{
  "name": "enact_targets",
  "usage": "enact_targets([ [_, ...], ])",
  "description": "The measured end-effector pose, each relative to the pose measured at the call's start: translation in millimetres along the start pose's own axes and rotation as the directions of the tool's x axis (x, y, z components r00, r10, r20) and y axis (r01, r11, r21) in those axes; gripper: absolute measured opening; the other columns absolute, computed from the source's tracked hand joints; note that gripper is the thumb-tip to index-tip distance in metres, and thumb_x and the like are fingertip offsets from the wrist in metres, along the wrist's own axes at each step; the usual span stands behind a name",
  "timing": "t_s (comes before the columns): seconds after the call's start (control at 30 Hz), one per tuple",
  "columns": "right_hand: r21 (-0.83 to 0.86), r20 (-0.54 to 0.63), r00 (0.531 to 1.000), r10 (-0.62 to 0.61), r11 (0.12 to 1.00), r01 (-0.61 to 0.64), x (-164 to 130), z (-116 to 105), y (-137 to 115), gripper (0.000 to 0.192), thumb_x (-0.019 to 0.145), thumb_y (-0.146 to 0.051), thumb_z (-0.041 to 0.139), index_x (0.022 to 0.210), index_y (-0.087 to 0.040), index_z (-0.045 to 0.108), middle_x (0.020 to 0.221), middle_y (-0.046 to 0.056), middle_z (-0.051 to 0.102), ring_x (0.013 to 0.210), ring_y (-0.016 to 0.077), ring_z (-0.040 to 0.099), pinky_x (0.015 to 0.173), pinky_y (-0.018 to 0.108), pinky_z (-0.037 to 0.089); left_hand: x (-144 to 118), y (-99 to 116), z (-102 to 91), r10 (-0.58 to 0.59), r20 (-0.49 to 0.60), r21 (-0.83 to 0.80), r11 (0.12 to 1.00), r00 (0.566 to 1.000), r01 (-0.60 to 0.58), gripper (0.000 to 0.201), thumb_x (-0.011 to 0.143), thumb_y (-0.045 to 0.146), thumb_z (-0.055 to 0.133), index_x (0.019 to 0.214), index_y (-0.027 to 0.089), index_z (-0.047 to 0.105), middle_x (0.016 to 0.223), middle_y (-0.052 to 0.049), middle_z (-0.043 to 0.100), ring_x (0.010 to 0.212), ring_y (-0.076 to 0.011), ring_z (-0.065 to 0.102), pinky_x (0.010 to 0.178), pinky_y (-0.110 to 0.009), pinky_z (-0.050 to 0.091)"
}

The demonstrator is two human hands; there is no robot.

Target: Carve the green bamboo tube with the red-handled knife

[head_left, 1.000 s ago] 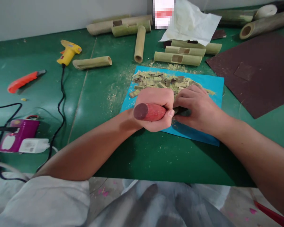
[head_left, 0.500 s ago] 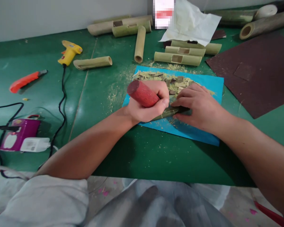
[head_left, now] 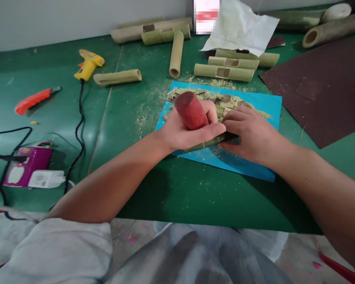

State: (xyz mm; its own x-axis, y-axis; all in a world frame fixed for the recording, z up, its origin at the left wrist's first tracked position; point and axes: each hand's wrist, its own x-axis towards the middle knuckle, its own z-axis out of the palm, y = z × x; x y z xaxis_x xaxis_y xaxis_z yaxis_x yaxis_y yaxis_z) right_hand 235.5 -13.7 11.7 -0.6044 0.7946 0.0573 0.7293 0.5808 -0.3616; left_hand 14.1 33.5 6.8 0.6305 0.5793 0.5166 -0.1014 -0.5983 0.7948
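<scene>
My left hand (head_left: 192, 126) is wrapped round the thick red handle (head_left: 191, 110) of a tool whose working end is hidden beneath the fist. The handle's flat butt tilts up toward me. Under that fist lies a green bamboo piece (head_left: 202, 144), partly covered. My right hand (head_left: 248, 132) holds the bamboo down at its right end, thumb on the near side and fingers over the far side. A blue sheet (head_left: 258, 167) lies beneath, with bamboo chips and shavings (head_left: 230, 103) heaped just beyond the hands.
Cut bamboo tubes (head_left: 224, 72) lie behind the sheet. To the left are a yellow glue gun (head_left: 88, 65) with a black cord, an orange utility knife (head_left: 34, 101) and a purple box (head_left: 32, 165) with a white plug. A dark brown board (head_left: 322, 90) lies right.
My left hand and the red handle have shifted slightly right, with the handle more upright and the thumb stretched toward my right hand. The right hand stays on the bamboo.
</scene>
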Motion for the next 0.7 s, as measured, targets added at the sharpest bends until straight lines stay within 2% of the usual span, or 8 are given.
enact_targets([
  [0.13,0.003,0.0,1.0,-0.015,1.0,0.015,2,-2,-1,0.007,0.086,-0.027,0.073,0.092,-0.025,0.07,0.095,0.008,0.066,0.094,0.0307,0.057,0.086,0.048,0.046,-1,-7,2.8,-0.052,-0.105,-0.074,0.996,0.993,0.044,0.05,0.099,0.065,0.068,0.075,0.021,0.068,0.066,-0.001,0.066,0.06,-0.0125,0.061,0.056,-0.03,0.048],
  [0.27,-0.003,-0.02,0.998,-0.058,0.998,0.058,3,0,1,0.008,0.086,-0.029,0.072,0.088,-0.024,0.066,0.094,0.009,0.066,0.094,0.0301,0.056,0.088,0.049,0.046,1,-12,3.9,-0.061,-0.179,-0.086,0.995,0.982,0.046,0.055,0.102,0.066,0.063,0.068,0.022,0.066,0.065,-0.001,0.067,0.06,-0.0131,0.062,0.06,-0.034,0.052],
  [0.4,-0.014,-0.038,0.996,-0.086,0.996,0.085,4,4,5,0.011,0.087,-0.033,0.069,0.09,-0.023,0.066,0.093,0.009,0.064,0.094,0.0305,0.056,0.089,0.05,0.047,1,-18,0.4,-0.153,-0.147,-0.052,0.988,0.977,0.146,0.054,0.103,0.069,0.059,0.072,0.025,0.064,0.064,0.0,0.066,0.063,-0.0137,0.061,0.066,-0.036,0.057],
  [0.53,-0.021,-0.024,0.996,-0.085,0.996,0.085,4,5,5,0.012,0.088,-0.033,0.068,0.09,-0.022,0.066,0.095,0.011,0.065,0.096,0.0325,0.057,0.09,0.051,0.047,2,-24,-3.4,-0.232,-0.099,-0.123,0.968,0.968,0.219,0.055,0.103,0.07,0.058,0.074,0.024,0.066,0.061,0.0,0.067,0.058,-0.0121,0.059,0.063,-0.033,0.056],
  [0.7,-0.011,-0.036,0.997,-0.066,0.998,0.066,3,5,2,0.009,0.088,-0.031,0.071,0.088,-0.025,0.064,0.098,0.01,0.064,0.101,0.0341,0.058,0.092,0.052,0.048,4,-28,-3.0,-0.41,-0.131,-0.225,0.899,0.903,0.376,0.056,0.102,0.067,0.061,0.072,0.02,0.065,0.059,0.0,0.068,0.047,-0.0111,0.057,0.047,-0.028,0.047],
])
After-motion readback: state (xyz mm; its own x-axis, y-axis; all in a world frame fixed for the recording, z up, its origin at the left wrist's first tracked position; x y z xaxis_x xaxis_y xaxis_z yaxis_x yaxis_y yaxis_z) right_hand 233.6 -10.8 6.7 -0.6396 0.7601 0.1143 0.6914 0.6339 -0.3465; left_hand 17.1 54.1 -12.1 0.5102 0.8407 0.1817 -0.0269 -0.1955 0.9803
